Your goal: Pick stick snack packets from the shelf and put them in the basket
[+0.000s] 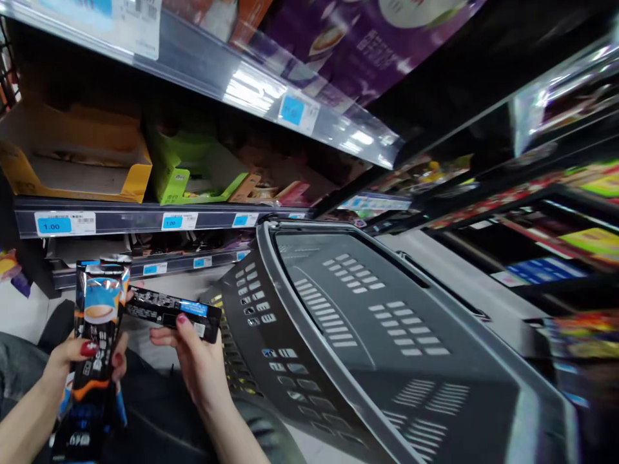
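Note:
My left hand (pixel 80 356) is closed round several upright black snack packets (pixel 99 322) with an orange and blue picture on the front. My right hand (pixel 193 357) pinches one more black packet (pixel 174 310) of the same kind, held flat and sideways just right of the bunch. Both hands are low at the left, in front of the store shelves. A dark grey plastic shopping basket (pixel 387 361) lies tilted immediately right of my right hand, with its perforated wall nearly touching the packet's end.
Store shelves (pixel 145 219) with blue price tags run along the left, holding a yellow cardboard tray (pixel 72 161) and a green one (pixel 188 171). A shelf above carries purple packs (pixel 367 45). More stocked racks (pixel 556 219) stand at the right. My knees are below.

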Demonstrator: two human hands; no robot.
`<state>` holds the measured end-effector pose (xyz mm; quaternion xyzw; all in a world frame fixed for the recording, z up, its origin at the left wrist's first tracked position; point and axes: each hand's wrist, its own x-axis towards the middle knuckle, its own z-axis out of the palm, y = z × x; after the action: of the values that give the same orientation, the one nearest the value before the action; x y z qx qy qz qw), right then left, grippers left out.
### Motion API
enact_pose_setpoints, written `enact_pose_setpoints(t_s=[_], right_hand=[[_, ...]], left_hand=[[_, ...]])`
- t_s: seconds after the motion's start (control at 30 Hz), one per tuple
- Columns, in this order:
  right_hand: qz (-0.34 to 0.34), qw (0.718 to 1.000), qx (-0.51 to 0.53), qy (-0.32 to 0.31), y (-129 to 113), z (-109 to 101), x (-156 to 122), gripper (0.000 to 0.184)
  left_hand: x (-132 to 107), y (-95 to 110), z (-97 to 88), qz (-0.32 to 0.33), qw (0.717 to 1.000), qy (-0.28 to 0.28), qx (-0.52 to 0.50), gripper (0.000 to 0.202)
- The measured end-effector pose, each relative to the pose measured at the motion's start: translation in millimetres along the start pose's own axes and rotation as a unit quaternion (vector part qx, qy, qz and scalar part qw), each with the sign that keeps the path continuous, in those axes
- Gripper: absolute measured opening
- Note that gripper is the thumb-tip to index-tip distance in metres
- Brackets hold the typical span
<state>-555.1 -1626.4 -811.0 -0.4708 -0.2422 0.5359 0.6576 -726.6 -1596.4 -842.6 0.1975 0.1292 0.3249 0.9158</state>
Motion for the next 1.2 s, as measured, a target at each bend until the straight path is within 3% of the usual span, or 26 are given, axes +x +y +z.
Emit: enact_pose_setpoints(t_s=[0.07,0.17,0.33,0.4,0.57,0.73,0.9,1.03,1.1,1.2], right_hand=[[-0.006,1.000,0.002,-0.023,-1.1,-2.5,1.3,0.031],[-0.025,0.999,-0.045,-0.003,-8.1,-10.3,6.6,0.027],[-0.010,0.998,-0.055,0.012,-11.1,-14.9,11.4,0.028],[-0.004,0.999,-0.043,0.012,-9.1,-14.1,12.1,0.027],[0.043,0.999,0.011,-0.007,0.4,-14.9,17.7,0.025],[0.118,0.987,0.102,-0.035,16.8,-19.6,26.4,0.024],[0.239,0.959,0.144,-0.054,38.6,-17.8,27.1,0.017],[0.323,0.929,0.169,-0.069,64.4,-9.9,20.2,0.039],[0.335,0.923,0.174,-0.081,76.5,-6.4,16.4,0.045],[0.305,0.933,0.165,-0.090,83.5,-4.0,14.3,0.038]], left_hand=[[0.2,5.3,3.5,0.002,1.000,0.029,-0.005,0.048],[-1.4,9.9,9.2,0.011,0.999,0.048,-0.003,0.049],[-3.0,7.6,16.1,0.041,0.998,0.054,-0.007,0.021],[-3.8,5.9,17.2,0.051,0.997,0.064,-0.008,0.019],[-9.1,-0.8,13.0,0.078,0.989,0.078,0.096,0.038],[-13.8,-5.3,5.5,0.093,0.975,0.071,0.191,0.036],[-14.2,-2.3,10.9,0.112,0.942,0.156,0.276,0.024],[-12.8,-1.1,15.8,0.147,0.927,0.216,0.269,0.019],[-13.0,0.0,16.4,0.155,0.918,0.253,0.263,0.022],[-14.3,4.5,17.2,0.142,0.907,0.306,0.251,0.026]])
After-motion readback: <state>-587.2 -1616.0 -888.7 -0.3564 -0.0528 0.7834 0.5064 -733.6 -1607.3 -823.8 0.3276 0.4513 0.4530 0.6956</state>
